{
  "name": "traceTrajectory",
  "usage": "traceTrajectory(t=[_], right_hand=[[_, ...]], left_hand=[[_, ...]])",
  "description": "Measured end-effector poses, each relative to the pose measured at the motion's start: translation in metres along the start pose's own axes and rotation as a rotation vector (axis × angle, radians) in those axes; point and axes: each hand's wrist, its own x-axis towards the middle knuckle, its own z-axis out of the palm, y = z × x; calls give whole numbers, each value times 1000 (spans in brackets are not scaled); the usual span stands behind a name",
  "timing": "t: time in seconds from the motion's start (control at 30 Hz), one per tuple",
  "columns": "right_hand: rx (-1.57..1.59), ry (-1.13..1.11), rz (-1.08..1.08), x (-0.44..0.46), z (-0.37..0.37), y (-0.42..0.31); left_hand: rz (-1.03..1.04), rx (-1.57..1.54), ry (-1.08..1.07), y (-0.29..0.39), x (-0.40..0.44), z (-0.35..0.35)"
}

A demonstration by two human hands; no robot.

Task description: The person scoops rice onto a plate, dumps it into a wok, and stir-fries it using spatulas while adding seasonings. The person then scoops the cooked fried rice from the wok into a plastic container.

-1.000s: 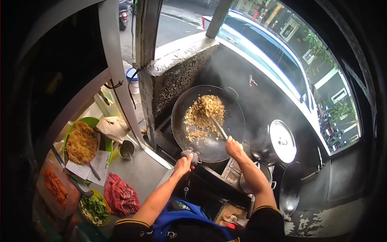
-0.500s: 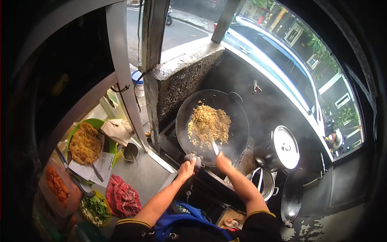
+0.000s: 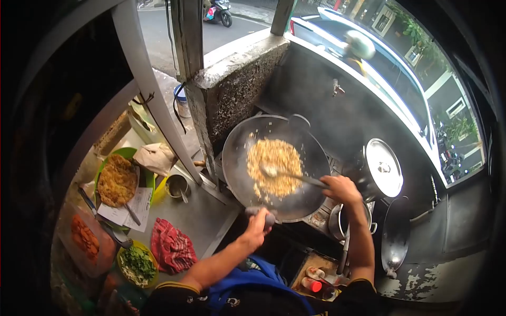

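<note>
A large dark wok sits over the stove, with fried rice spread in its middle. My left hand is closed around the wok's near handle, where a grey cloth is bunched. Over the wok's right rim, my right hand grips the dark handle of a wok spatula. The spatula points left, and its head rests in the rice, partly hidden by grains. Light steam hangs around the wok.
Right of the wok stand a lidded pot, a smaller pot and another wok. On the left counter lie an omelette on a green plate, a red cloth, chopped greens and a metal cup. A rough wall borders the stove.
My right hand has moved right and up, swinging the spatula from upright to nearly sideways. The rice is spread more evenly. My left hand stays at the handle. A helmeted person has appeared outside.
</note>
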Motion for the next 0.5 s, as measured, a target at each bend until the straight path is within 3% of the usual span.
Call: traceTrajectory(t=[0.1,0.17,0.27,0.33,0.43,0.5], right_hand=[[65,-109,-44,-3,-19,2],[305,-19,-38,28,12,-2],[149,117,-60,19,19,1],[42,60,-58,-34,-34,-5],[-34,-137,32,-65,-61,-15],[-3,-105,-78,-46,-45,-24]], left_hand=[[-1,16,-99,-1,24,-7],[87,70,-107,-6,89,-11],[54,-73,-221,-27,22,-20],[-201,-71,-107,-31,-49,-47],[-243,-203,-136,-21,-47,-34],[-28,-137,-225,-15,12,-4]])
